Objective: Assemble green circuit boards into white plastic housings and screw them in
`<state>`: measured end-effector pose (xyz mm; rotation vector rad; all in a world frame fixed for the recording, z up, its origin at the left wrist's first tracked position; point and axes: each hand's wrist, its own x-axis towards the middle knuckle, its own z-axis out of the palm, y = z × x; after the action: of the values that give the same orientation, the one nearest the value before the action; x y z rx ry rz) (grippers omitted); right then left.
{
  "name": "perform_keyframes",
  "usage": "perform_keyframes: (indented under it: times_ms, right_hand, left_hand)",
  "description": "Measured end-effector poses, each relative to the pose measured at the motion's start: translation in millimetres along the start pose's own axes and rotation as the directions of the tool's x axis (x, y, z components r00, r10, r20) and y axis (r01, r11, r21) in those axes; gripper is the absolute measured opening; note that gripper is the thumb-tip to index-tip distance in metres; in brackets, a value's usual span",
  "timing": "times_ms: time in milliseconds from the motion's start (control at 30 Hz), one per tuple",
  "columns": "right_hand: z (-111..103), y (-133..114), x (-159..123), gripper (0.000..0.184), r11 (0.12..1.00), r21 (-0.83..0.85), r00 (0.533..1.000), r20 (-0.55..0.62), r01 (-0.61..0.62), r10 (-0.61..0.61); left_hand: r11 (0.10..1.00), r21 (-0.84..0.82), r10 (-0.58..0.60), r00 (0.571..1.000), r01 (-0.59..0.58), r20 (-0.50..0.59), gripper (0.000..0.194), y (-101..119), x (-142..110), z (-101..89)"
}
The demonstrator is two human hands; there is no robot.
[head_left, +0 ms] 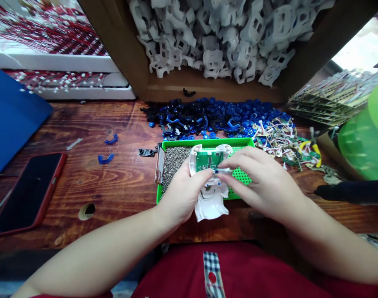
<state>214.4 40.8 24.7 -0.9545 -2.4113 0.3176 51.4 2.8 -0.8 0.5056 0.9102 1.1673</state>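
Observation:
My left hand (184,188) is closed around a white plastic housing (211,207), its thumb lying across the front. Set into the housing's upper part is a green circuit board (204,159). My right hand (257,178) pinches a small white piece, perhaps a wire connector (223,170), between thumb and fingertips at the board's lower right edge. Exactly how that piece meets the board is hidden by the fingers. Beneath both hands lies a green tray (207,142), with many small metal screws (175,163) in its left part and a perforated right part.
Behind the tray spreads a pile of blue and black plastic parts (204,118), with small wired boards (276,134) beside it. A cardboard box (214,89) of white housings stands at the back. A phone (27,190) lies left; a dark tool (347,192) juts in from the right.

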Motion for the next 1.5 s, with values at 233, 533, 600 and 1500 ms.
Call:
perform_keyframes:
  times_ms: [233, 533, 600, 1500]
  right_hand:
    - [6.8, 20.3, 8.0, 0.035, 0.605, 0.607, 0.856, 0.331, -0.515, 0.397]
    - [11.8, 19.2, 11.5, 0.025, 0.299, 0.764, 0.814, 0.482, -0.571, 0.324]
    - [12.1, 18.1, 10.6, 0.026, 0.270, 0.775, 0.810, 0.482, -0.572, 0.333]
    - [10.6, 120.9, 27.9, 0.027, 0.742, -0.396, 0.824, -0.076, -0.541, 0.561]
  left_hand:
    - [0.997, 0.034, 0.071, 0.997, -0.071, -0.006, 0.033, -2.8, -0.4, -4.4]
    - [0.972, 0.182, 0.154, 0.988, -0.148, -0.016, 0.031, -1.6, -3.2, -5.8]
    - [0.967, 0.198, 0.167, 0.986, -0.162, -0.007, 0.031, -1.1, -4.8, -5.4]
    - [0.964, -0.056, -0.265, 0.936, 0.259, -0.231, 0.021, 18.5, 3.3, 4.1]
